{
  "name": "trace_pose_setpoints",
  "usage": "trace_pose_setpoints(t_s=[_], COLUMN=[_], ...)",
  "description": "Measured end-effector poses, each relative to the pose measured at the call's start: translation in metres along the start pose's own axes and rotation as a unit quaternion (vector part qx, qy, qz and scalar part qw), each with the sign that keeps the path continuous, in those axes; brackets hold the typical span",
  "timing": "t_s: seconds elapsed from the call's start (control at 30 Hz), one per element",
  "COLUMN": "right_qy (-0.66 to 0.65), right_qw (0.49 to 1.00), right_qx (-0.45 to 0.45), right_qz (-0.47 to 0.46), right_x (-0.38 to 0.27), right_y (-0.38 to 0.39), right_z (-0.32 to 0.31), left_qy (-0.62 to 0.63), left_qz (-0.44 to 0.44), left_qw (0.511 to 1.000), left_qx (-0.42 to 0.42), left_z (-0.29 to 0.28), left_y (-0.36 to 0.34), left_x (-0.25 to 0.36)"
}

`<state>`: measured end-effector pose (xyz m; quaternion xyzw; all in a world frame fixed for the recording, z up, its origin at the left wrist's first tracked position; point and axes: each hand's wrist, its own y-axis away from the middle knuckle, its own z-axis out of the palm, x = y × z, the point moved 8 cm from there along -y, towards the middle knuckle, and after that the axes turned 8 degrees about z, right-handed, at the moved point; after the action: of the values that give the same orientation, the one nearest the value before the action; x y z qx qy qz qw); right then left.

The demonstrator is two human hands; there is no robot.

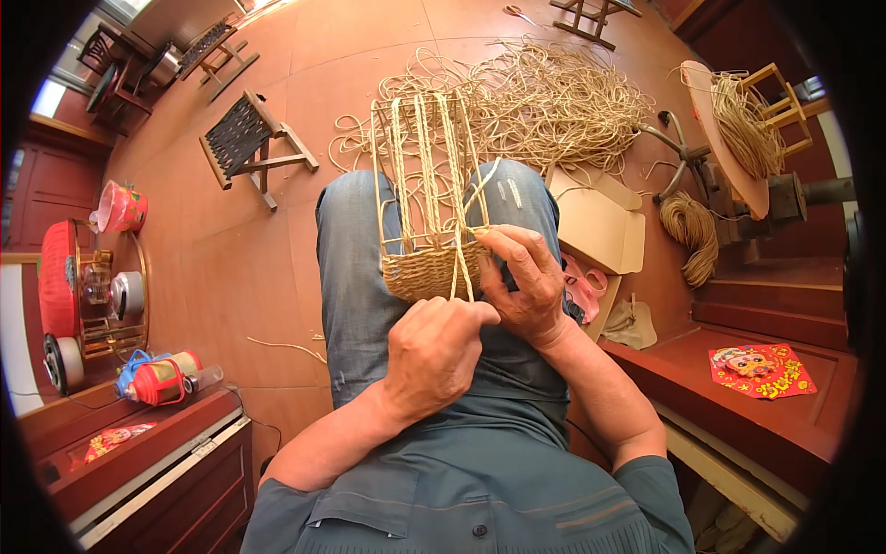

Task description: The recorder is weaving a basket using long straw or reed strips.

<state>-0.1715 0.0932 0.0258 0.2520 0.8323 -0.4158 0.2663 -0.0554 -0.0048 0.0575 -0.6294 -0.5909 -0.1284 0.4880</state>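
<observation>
Across my knees lies an oblong frame [426, 175] wound lengthwise with several strands of straw-coloured cord. Its near end is covered in a tight weave [417, 274]. My left hand [434, 346] is closed in front of that woven end, gripping a doubled length of cord [462, 265] that runs up to the frame's right corner. At that corner my right hand [524, 275] pinches the frame edge and the cord between thumb and fingers. Where exactly the cord passes under the right fingertips is hidden.
A big loose heap of cord [554, 102] spreads over the floor beyond my knees. A folding stool [249, 138] stands to the left, an open cardboard box [595, 222] to the right. Cord coils [689, 235] hang at the far right. Red cabinets [166, 462] flank me.
</observation>
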Motion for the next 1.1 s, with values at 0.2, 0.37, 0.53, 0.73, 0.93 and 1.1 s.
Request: trace_pose_setpoints(t_s=[0.2, 0.37, 0.53, 0.73, 0.93, 1.1], right_qy=[0.001, 0.003, 0.004, -0.005, 0.001, 0.011], right_qw=[1.0, 1.0, 1.0, 1.0, 1.0, 1.0], right_qx=[-0.005, 0.005, 0.025, 0.009, 0.017, 0.022], right_qz=[-0.002, -0.006, -0.015, -0.007, -0.012, -0.01], right_x=[0.001, -0.001, -0.002, -0.001, -0.002, -0.002], right_y=[0.0, -0.001, -0.002, -0.002, -0.003, 0.0], right_z=[0.001, 0.001, -0.001, -0.001, 0.001, -0.003], left_qy=[0.601, 0.216, 0.235, 0.366, 0.4, 0.316], left_qz=[-0.298, -0.189, -0.139, -0.239, -0.296, -0.259], left_qw=[0.725, 0.957, 0.961, 0.88, 0.863, 0.91], left_qx=[0.155, 0.05, 0.049, 0.184, 0.09, 0.073], left_z=[0.007, 0.002, 0.008, -0.017, 0.014, 0.021], left_y=[0.029, 0.012, 0.007, 0.014, 0.021, 0.026], left_x=[-0.048, -0.029, -0.013, -0.052, -0.032, -0.016])
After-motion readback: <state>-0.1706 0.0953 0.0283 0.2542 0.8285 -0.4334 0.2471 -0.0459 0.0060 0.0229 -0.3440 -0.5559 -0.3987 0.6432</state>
